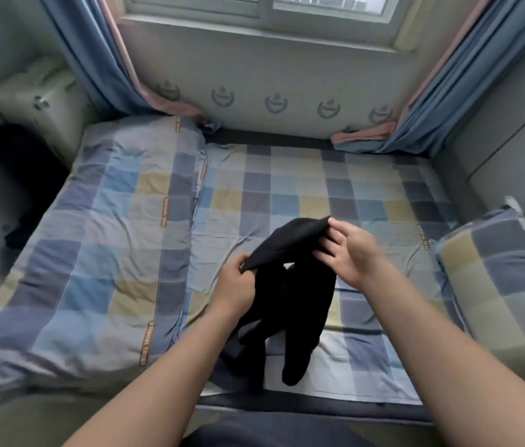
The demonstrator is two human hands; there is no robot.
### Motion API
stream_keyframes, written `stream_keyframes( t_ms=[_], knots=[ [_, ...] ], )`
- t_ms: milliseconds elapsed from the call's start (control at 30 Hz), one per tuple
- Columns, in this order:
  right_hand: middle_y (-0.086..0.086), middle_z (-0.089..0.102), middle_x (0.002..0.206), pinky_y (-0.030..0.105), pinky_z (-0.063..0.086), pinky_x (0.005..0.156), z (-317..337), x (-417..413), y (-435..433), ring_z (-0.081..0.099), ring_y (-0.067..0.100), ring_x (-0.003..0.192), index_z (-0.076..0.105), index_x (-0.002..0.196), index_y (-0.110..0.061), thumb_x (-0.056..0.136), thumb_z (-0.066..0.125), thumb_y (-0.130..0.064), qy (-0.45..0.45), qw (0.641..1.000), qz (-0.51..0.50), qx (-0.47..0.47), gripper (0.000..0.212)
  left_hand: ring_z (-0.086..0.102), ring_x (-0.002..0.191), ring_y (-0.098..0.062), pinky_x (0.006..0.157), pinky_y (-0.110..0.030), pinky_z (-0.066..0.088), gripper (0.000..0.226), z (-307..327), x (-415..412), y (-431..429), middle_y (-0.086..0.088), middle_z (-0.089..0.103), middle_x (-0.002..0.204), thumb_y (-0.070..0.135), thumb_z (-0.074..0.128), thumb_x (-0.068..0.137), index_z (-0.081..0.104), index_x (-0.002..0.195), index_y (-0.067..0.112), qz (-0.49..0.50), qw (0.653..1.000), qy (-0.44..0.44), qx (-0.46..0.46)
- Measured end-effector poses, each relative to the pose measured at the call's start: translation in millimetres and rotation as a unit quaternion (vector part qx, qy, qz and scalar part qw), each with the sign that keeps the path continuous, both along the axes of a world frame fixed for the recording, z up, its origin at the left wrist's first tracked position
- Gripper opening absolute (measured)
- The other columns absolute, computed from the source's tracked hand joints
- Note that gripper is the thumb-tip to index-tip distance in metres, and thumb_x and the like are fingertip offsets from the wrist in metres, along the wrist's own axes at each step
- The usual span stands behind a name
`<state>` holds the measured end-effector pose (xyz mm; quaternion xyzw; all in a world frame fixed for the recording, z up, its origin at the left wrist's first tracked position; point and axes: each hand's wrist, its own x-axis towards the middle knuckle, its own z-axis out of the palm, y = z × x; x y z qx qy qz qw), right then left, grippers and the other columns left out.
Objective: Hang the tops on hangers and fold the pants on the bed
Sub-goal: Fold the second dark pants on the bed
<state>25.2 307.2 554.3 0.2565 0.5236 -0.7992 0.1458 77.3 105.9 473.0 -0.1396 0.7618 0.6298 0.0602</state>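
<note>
The left hand [237, 285] has its fingers and thumb curled and pinching the upper edge of a black garment [290, 285]. The right hand [349, 250] pinches the same edge at its far corner between thumb and forefinger, with its other fingers loosely spread against the cloth. Between the two grips the edge is pulled taut and slants from the left fingers up and away to the right fingers.

Below the fingers the garment hangs limp. Its long axis runs from the held edge back toward the person, and it ends in two tube-like parts that reach the bed [287, 195] near its closest edge. No label or print shows on the black cloth, and I cannot tell whether it is a top or pants.

The bed has a checked sheet of blue, grey and yellow squares. Left of the left fingers lies a checked quilt [93, 253] crossed by orange strips [163, 211]; they bear writing too blurred to read. Right of the right fingers is a matching pillow [496, 269]. Far left, beyond the quilt, is a dark heap of clothes [12, 175]. Beyond the fingers are blue curtains [93, 59] and a window [264, 8].
</note>
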Motion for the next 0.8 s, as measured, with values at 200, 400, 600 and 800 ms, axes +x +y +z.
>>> stream_keyframes(
  t_ms=[200, 400, 600, 800],
  knots=[
    [-0.001, 0.051, 0.145, 0.043, 0.039, 0.110, -58, 38, 14, 0.049, 0.016, 0.131, 0.044, 0.141, -0.030, 0.089, 0.073, -0.027, 0.039, 0.973, 0.187, 0.130, 0.060, 0.066, 0.080, -0.018, 0.071, -0.028, 0.054, 0.030, 23, -2, 20, -0.001, 0.073, 0.082, 0.001, 0.051, 0.091, 0.072, 0.086, 0.021, 0.084, 0.995, -0.040, 0.029],
    [-0.021, 0.044, 0.147, 0.033, 0.038, 0.111, -90, 72, 0, 0.043, 0.003, 0.136, 0.030, 0.146, -0.056, 0.059, 0.089, -0.051, 0.168, 0.874, 0.382, 0.248, 0.106, 0.069, 0.087, -0.030, 0.085, -0.044, 0.056, 0.020, 60, 9, 30, -0.016, 0.073, 0.088, 0.009, 0.059, 0.080, 0.076, 0.091, 0.013, 0.002, 0.989, -0.067, 0.129],
    [-0.008, 0.069, 0.117, 0.044, 0.050, 0.096, -105, 64, -18, 0.063, 0.023, 0.114, 0.056, 0.121, -0.039, 0.074, 0.075, -0.047, 0.135, 0.860, 0.347, 0.349, 0.051, 0.068, 0.087, -0.028, 0.081, -0.036, 0.055, 0.019, 77, -4, 22, -0.015, 0.071, 0.091, 0.003, 0.061, 0.087, 0.072, 0.101, 0.006, -0.034, 0.978, -0.057, 0.198],
    [0.000, 0.074, 0.102, 0.043, 0.055, 0.089, -83, 33, -17, 0.070, 0.021, 0.097, 0.070, 0.111, -0.019, 0.090, 0.072, -0.024, 0.151, 0.892, 0.274, 0.328, 0.022, 0.065, 0.119, -0.019, 0.095, -0.030, 0.054, 0.057, 78, -23, -10, -0.003, 0.065, 0.131, 0.000, 0.065, 0.090, 0.051, 0.143, 0.015, -0.008, 0.987, 0.060, 0.150]
  ],
)
